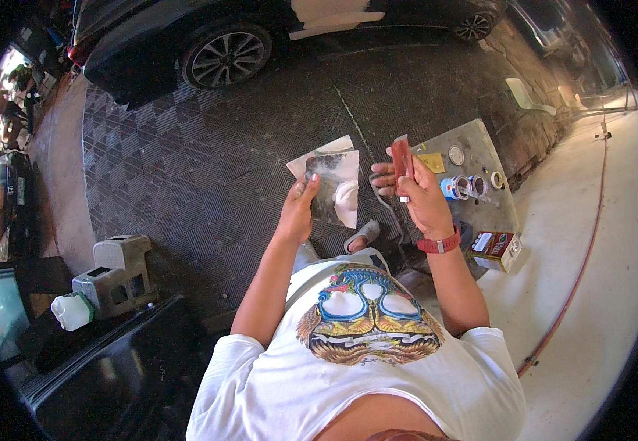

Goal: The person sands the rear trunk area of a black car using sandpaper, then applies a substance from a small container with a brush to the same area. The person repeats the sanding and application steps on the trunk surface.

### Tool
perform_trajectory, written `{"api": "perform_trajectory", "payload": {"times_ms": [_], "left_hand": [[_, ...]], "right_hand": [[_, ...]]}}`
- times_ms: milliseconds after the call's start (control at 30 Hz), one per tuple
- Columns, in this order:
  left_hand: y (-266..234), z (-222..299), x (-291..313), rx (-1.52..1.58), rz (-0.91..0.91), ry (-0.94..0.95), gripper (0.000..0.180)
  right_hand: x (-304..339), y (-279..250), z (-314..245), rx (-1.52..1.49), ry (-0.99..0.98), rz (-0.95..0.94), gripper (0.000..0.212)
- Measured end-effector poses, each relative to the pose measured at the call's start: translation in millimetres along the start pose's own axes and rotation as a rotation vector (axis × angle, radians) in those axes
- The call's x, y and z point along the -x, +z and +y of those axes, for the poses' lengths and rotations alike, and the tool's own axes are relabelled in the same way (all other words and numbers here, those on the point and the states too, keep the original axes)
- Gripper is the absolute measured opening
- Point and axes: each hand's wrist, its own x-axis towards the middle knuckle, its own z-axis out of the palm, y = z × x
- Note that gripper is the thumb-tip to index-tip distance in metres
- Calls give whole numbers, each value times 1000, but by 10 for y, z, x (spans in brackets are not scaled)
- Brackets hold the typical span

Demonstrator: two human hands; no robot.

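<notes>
My left hand [299,211] grips the edge of a flat, smudged board [324,175] with pale sheets or plates around its edges. A lump of white paste [346,196] lies on the board's right part. To the right, my right hand [428,200] holds a red squeeze tube [402,157] upright, its flattened end up and its white cap [404,199] down. Thumb and palm close on the tube while some fingers stretch toward the left. The tube is apart from the board.
On the right, a grey tabletop [497,151] bears a yellow flat piece [431,162], a round lid [456,154] and several cans [454,187]. Near it stands a rectangular tin [495,251]. A dark car [150,59] fills the far side. Grey step stools [122,266] and a white jug [72,312] are left.
</notes>
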Motion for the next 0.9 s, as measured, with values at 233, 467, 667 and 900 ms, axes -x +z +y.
{"api": "perform_trajectory", "payload": {"times_ms": [233, 467, 667, 900], "left_hand": [[39, 39, 18, -13, -24, 36, 43], [41, 68, 35, -44, -1, 22, 46], [2, 47, 20, -56, -12, 25, 46], [74, 84, 50, -20, -24, 29, 42]], "right_hand": [[-11, -73, 65, 44, 33, -9, 26], [-13, -104, 156, 194, -56, 55, 20], [20, -94, 145, 357, -44, 99, 21], [10, 13, 185, 380, -108, 165, 20]]}}
